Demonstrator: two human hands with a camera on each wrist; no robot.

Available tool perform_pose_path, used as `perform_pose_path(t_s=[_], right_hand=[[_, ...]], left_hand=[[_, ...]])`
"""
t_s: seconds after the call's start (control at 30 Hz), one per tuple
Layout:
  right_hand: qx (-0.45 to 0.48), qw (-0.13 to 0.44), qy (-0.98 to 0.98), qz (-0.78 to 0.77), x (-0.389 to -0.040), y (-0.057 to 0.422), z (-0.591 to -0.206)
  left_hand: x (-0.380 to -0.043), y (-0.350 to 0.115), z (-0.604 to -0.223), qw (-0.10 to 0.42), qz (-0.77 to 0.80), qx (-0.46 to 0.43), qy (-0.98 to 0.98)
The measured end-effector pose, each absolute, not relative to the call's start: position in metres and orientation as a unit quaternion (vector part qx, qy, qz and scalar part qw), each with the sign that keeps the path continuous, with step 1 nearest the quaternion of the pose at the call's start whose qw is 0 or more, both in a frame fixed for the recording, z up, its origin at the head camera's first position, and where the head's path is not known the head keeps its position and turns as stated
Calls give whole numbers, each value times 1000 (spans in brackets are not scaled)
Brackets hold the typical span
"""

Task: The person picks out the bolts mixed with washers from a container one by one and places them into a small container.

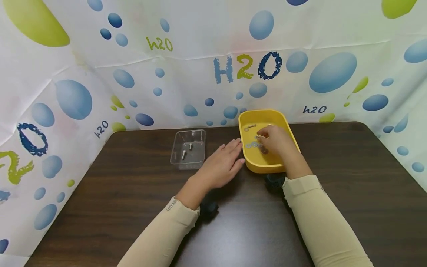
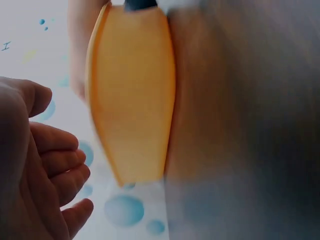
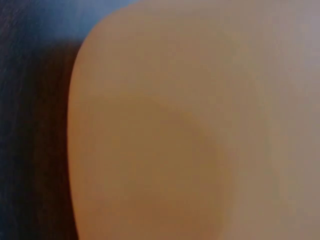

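Note:
Inside the yellow tray (image 1: pixel 263 167), my right hand (image 1: pixel 278 141) reaches down with its fingers bent, pinching a small shiny metal piece (image 1: pixel 262 137) whose kind I cannot tell. Below the fingertips lie several grey washers (image 1: pixel 253 144). A long bolt (image 1: pixel 251 126) rests near the tray's far left corner. My left hand (image 1: pixel 222 163) is held beside the tray's left wall, fingers extended and holding nothing. In the left wrist view, its fingers (image 2: pixel 62 160) are loosely bent near the tray's outer side (image 2: pixel 132 100). The right wrist view is filled by the tray's blurred wall (image 3: pixel 150 165).
Left of the tray stands a clear plastic box (image 1: pixel 178 163) with two short bolts (image 1: pixel 184 154) in it. Both containers are near the far edge of the dark wooden table (image 1: pixel 133 193). A printed white curtain (image 1: pixel 200 85) hangs right behind the table.

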State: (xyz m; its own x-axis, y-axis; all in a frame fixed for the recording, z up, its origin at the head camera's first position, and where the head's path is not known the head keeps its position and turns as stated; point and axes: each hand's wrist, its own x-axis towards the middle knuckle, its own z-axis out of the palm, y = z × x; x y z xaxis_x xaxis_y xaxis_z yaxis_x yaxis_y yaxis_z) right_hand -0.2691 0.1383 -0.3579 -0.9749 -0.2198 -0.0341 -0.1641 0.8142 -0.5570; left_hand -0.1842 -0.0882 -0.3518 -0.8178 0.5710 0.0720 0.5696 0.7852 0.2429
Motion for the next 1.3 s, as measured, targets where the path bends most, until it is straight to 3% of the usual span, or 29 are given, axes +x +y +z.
perform_pose_path(t_s=[0.53, 0.87, 1.3], right_hand=[[-117, 95, 964, -217, -270, 136, -361], [-134, 72, 962, -226, -269, 137, -364], [-129, 87, 963, -219, -268, 135, -363]], left_hand=[[-186, -66, -366, -14, 91, 320, 943], [-187, -65, -367, -14, 96, 315, 944], [-187, -66, -370, -18, 109, 314, 943]])
